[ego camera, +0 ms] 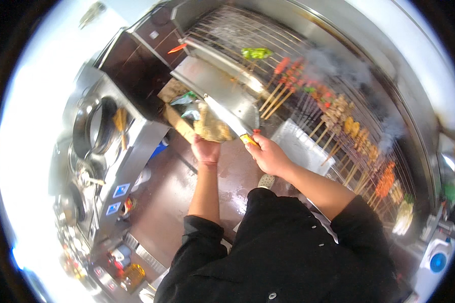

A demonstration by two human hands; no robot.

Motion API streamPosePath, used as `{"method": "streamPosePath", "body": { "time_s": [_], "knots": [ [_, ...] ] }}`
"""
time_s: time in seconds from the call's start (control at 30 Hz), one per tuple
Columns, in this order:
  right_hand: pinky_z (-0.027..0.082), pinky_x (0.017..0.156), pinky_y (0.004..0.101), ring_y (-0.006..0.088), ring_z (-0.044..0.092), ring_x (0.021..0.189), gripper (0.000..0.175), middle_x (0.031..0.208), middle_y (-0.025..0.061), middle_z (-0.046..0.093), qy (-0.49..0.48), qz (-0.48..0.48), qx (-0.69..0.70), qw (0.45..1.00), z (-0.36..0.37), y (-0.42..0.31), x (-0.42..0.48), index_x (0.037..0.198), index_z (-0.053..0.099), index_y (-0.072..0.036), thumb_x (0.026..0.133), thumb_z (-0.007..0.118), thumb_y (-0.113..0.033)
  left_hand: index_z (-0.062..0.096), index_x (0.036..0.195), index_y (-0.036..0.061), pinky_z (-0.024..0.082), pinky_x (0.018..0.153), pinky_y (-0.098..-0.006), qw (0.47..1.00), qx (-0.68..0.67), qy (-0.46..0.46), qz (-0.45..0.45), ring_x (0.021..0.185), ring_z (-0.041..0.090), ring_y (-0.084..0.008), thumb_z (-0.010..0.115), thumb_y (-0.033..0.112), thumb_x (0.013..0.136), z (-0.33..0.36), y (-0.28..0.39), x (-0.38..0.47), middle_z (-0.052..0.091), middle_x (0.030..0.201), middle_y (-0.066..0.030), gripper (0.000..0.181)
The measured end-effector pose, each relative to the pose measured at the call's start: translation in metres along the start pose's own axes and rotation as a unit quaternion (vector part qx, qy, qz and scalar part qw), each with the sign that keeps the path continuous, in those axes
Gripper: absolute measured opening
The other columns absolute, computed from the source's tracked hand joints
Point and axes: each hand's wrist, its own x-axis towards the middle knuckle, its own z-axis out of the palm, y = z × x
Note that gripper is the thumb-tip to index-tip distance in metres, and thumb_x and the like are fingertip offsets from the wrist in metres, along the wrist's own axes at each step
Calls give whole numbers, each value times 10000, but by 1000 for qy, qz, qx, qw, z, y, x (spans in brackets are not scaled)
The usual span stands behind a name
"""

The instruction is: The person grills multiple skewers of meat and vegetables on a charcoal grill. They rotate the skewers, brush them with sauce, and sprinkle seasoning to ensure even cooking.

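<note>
My right hand (269,155) grips the yellow handle of a long-bladed knife (225,115). Its pale blade points up and to the left. Close by its fingers is a red-handled metal tool (256,117); contact with the hand is unclear. My left hand (206,150) is under a crumpled tan cloth-like thing (214,127) and appears to hold it, its fingers hidden beneath. Against that thing is an open cardboard box (179,123), with green-and-blue packets (185,99) inside.
On the right, a smoking grill (288,41) bears several skewers of meat (337,110) and green peppers (256,53). A pale tray (301,142) lies along its near edge. To the left, a steel counter (131,144) holds a wok (94,127) and a bamboo brush (120,125).
</note>
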Motion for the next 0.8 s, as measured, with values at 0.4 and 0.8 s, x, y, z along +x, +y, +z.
{"method": "streamPosePath", "body": {
  "time_s": [0.4, 0.8],
  "knots": [
    [453, 592, 410, 229, 595, 600, 341, 647, 115, 603, -17, -29, -59, 998, 64, 25, 17, 956, 623, 0, 1037, 539, -321, 509, 1362, 27, 533, 988, -458, 984, 121, 133, -7, 1160, 635, -294, 502, 247, 1070, 26, -23, -40, 633, 1290, -127, 366],
    [438, 648, 331, 114, 518, 711, 349, 786, 44, 571, 36, 153, 42, 987, -72, 62, -165, 1145, 609, 16, 1047, 526, -309, 525, 1413, 38, 460, 1053, -512, 934, 274, 226, -44, 1246, 570, -323, 558, 387, 1028, -29, 68, 123, 588, 1371, -130, 520]
  ]
}}
